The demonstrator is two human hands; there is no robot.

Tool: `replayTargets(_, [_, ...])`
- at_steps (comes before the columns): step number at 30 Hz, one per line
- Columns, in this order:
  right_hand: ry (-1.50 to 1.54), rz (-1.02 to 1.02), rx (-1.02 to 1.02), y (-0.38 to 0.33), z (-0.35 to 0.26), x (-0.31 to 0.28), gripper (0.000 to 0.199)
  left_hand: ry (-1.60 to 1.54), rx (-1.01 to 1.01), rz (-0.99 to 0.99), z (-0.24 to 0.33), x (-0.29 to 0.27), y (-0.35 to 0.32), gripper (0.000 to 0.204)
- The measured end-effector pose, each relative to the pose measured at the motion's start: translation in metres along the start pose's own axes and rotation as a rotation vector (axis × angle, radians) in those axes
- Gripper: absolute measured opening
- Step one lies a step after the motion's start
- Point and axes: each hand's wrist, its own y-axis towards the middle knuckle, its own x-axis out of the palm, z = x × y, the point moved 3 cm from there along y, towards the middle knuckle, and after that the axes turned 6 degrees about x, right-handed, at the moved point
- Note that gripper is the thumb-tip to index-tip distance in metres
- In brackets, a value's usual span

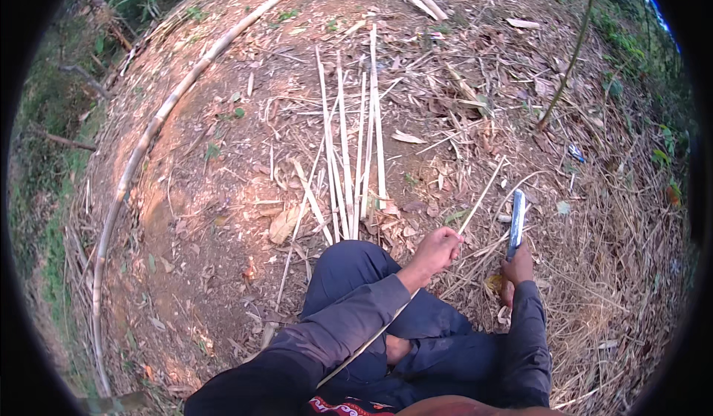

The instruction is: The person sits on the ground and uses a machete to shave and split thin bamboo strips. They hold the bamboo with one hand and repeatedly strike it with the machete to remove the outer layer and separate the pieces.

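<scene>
My left hand [434, 254] is closed round a thin pale bamboo strip [483, 195]. The strip slants from the lower middle, past my forearm, up to the right beyond my fist. My right hand [518, 269] grips a knife by its handle, and the broad knife blade [517, 223] points away from me. Blade and strip are apart. Beyond my bent knee several long split bamboo strips [344, 145] lie side by side on the ground, pointing away from me. The handle is mostly hidden in my fist.
A long bamboo pole [160, 115] curves along the left side. Dry leaves and wood shavings [438, 171] litter the dirt. A thin upright stem [572, 60] rises at the right. Short cut bamboo pieces [428, 8] lie at the far side. My crossed legs [349, 271] fill the front.
</scene>
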Motion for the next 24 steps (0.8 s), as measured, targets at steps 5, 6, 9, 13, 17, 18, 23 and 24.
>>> replayTargets(5, [0.077, -0.148, 0.142, -0.008, -0.04, -0.015, 0.074, 0.032, 0.074, 0.046, -0.006, 0.003, 0.008, 0.021])
replayTargets(6, [0.082, -0.094, 0.095, -0.007, -0.033, -0.01, 0.071, 0.051, 0.09, 0.047, -0.007, 0.005, 0.009, 0.019])
replayTargets(9, [0.143, -0.042, 0.169, 0.008, -0.042, 0.001, 0.051, 0.101, 0.192, 0.119, -0.034, -0.008, 0.022, 0.02])
replayTargets(13, [0.481, -0.02, 0.166, 0.035, -0.018, 0.001, 0.028, 0.058, 0.115, 0.067, -0.017, 0.005, 0.021, 0.029])
replayTargets(17, [1.314, -0.102, 0.644, 0.012, -0.06, -0.028, 0.037, 0.138, 0.135, 0.147, -0.022, 0.0, 0.013, 0.027])
replayTargets(18, [1.37, -0.057, 0.57, 0.006, -0.058, -0.028, 0.033, 0.156, 0.149, 0.14, -0.025, 0.003, 0.015, 0.027])
replayTargets(23, [0.901, 0.353, 0.13, -0.079, -0.132, -0.097, 0.035, 0.199, 0.13, 0.105, -0.023, 0.011, 0.003, 0.026])
replayTargets(24, [0.844, 0.386, 0.034, -0.103, -0.158, -0.116, 0.036, 0.152, 0.131, 0.065, -0.022, 0.014, -0.005, 0.027])
